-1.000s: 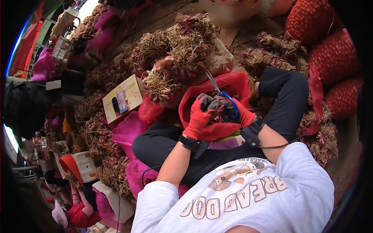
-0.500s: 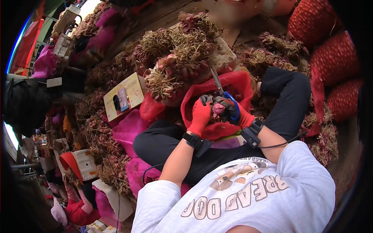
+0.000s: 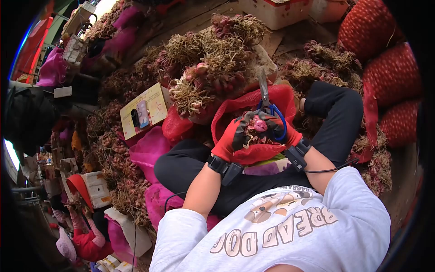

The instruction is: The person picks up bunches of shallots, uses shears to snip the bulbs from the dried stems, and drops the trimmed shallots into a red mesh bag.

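Shallot (image 3: 259, 125) between gloved hands, scissors (image 3: 267, 102) above, mesh sack (image 3: 235, 111) behind

yellow card (image 3: 144, 111) left | filled red sacks (image 3: 385, 68) right | white crate (image 3: 275, 10) top

Lighting: soft, even daylight; colours saturated, reds and magentas strong. Brightest patch: blown-out opening at the frame's upper left, above the yellow card (image 3: 144, 111). Shadows: shallow, diffuse, deepest beneath the heaped roots just right of that card. Glare: none on the gloves. Distortion: heavy fisheye; black vignette rings the frame, lines bow near its edges. Focus: sharp around the card, softer and smeared towards the rim. Motion blur: slight.
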`<state>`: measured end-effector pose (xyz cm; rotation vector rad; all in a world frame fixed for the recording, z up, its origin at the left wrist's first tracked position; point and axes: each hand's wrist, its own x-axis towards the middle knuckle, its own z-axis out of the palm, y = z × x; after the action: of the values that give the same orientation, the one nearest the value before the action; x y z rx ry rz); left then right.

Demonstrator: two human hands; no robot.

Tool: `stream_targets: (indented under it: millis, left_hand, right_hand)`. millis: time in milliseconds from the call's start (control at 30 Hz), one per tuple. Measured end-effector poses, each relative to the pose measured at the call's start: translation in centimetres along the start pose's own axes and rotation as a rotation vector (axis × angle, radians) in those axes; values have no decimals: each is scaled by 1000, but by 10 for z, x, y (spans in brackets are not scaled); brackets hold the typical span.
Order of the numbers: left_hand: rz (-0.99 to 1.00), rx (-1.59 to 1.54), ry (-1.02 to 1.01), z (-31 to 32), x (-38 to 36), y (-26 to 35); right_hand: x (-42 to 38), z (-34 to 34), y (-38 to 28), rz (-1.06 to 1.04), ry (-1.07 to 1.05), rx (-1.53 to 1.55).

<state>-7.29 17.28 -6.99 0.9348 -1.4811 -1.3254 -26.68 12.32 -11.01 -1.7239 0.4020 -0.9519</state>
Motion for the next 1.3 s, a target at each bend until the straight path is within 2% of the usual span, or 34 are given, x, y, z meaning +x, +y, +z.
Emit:
stream_targets:
  millis: [33,100,167,200,233,267,300,367,400,467,500,533,600,633,700,733,833,933,1033,1133,1300]
  left_hand:
    - [-173,-360,13,7,2,17]
    - [-157,-32,204,-2,-1,-49]
    - [-241,-37,403,-8,1,-71]
    - [-334,-206,511,-13,3,-70]
    - [-427,-263,527,-12,5,-56]
    - [-518,-320,546,-11,7,-42]
    - [-569,-420,451,-7,8,-29]
    - [-670,-615,250,7,6,-18]
    - [-657,-718,199,15,5,-19]
    - [-447,-416,148,19,0,-40]
    - [-500,-563,179,19,2,-23]
    - [-552,-708,219,20,4,-7]
    - [-551,-652,231,10,2,-20]
    - [-550,-624,238,7,1,-25]
    - [-253,-84,265,9,1,-22]
    - [-103,184,273,10,3,-17]
    - [-338,-488,269,12,6,-16]
    - [-496,-814,281,16,5,2]
    - [-398,-1109,88,9,3,-6]
    - [-338,-831,152,16,1,-5]
    - [-469,-468,329,7,0,-40]
  right_hand:
    - [3,1,-6,69,28,87]
    - [9,1,-11,398,99,453]
    - [-6,-1,9,511,225,843]
    - [-9,-1,11,568,281,889]
    - [-8,0,7,622,342,935]
    - [-6,1,2,674,398,829]
    - [-2,3,-3,724,453,722]
    - [-2,10,6,713,496,732]
    - [-1,12,6,709,519,736]
    - [-1,7,2,824,444,649]
    - [1,5,0,879,404,604]
    - [-2,5,3,848,368,510]
    - [-7,3,9,782,295,323]
    - [-5,5,9,739,379,342]
    - [1,11,2,656,541,380]
    - [5,8,-5,623,509,463]
    - [21,14,-22,401,427,418]
    - [22,20,-30,488,338,187]
    - [18,19,-25,440,354,120]
    - [16,17,-18,476,469,237]
    - [13,13,-15,597,485,329]
